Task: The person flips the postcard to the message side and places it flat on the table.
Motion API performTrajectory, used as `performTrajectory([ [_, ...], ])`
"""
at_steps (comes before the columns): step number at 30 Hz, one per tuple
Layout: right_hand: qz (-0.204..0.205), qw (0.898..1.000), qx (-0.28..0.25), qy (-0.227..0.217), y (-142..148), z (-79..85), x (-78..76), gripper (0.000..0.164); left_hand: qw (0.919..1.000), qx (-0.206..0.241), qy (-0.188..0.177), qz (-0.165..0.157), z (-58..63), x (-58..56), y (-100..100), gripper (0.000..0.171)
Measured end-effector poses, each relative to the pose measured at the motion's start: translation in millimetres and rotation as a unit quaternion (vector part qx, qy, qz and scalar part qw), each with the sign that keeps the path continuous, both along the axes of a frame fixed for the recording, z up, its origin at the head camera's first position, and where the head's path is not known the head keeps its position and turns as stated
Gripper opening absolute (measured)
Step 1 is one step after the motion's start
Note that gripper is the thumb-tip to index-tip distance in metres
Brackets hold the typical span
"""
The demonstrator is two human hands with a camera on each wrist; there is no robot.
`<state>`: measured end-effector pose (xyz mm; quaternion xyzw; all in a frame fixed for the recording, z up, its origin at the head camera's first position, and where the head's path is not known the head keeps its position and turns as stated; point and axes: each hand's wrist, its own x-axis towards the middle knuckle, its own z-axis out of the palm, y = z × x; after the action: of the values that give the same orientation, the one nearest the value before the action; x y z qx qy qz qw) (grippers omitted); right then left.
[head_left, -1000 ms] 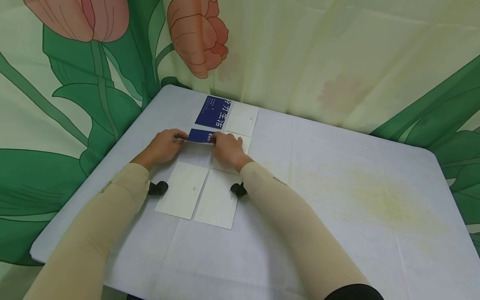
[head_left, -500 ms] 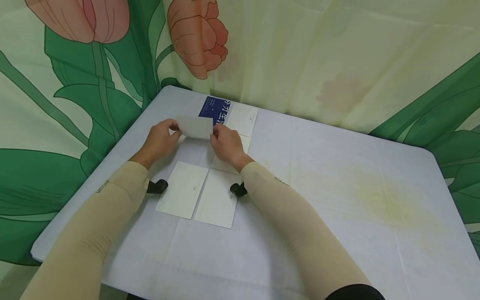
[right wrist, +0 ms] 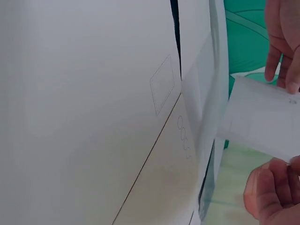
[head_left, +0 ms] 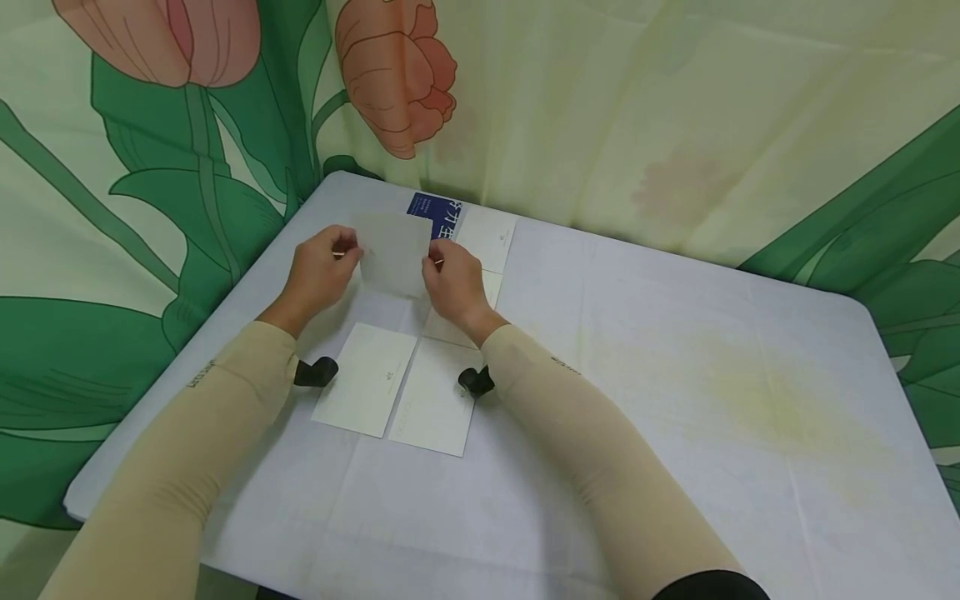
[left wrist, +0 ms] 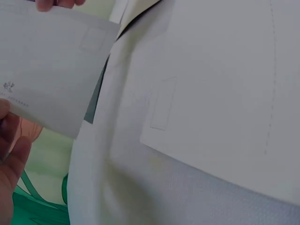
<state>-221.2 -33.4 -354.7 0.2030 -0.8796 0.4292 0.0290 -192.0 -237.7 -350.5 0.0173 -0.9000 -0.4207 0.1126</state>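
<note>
Clearly, left hand and right hand pinch a pale card; blue card reads perhaps "力生".

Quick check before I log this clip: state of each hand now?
Left hand: holding the raised card by its left edge.
Right hand: holding the same card by its right edge.

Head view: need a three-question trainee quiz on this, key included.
1. How many hands hold the raised card?
2. True or false: the blue card lies at the near edge of the table.
3. The raised card's face toward the head camera is: a) dark blue, b) pale, c) red.

Key: 1. Two, the left hand and right hand. 2. False; the blue card lies near the far edge of the table. 3. b.
</note>
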Motion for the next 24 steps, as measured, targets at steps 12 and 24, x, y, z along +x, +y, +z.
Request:
performTrajectory([
  [12,-0.061,0.995,-0.074,-0.032,-2.6,-6.7,0.2,0.027,1.0,0.003,-0.002,0.007,-2.0,-0.3,5.6,0.032],
  [24,-0.039,0.998,-0.022,-0.045,1.2,-11.0,0.9,0.03,0.9993,-0.013,-0.033,-0.014,-5.7,1.5,10.1,0.034],
])
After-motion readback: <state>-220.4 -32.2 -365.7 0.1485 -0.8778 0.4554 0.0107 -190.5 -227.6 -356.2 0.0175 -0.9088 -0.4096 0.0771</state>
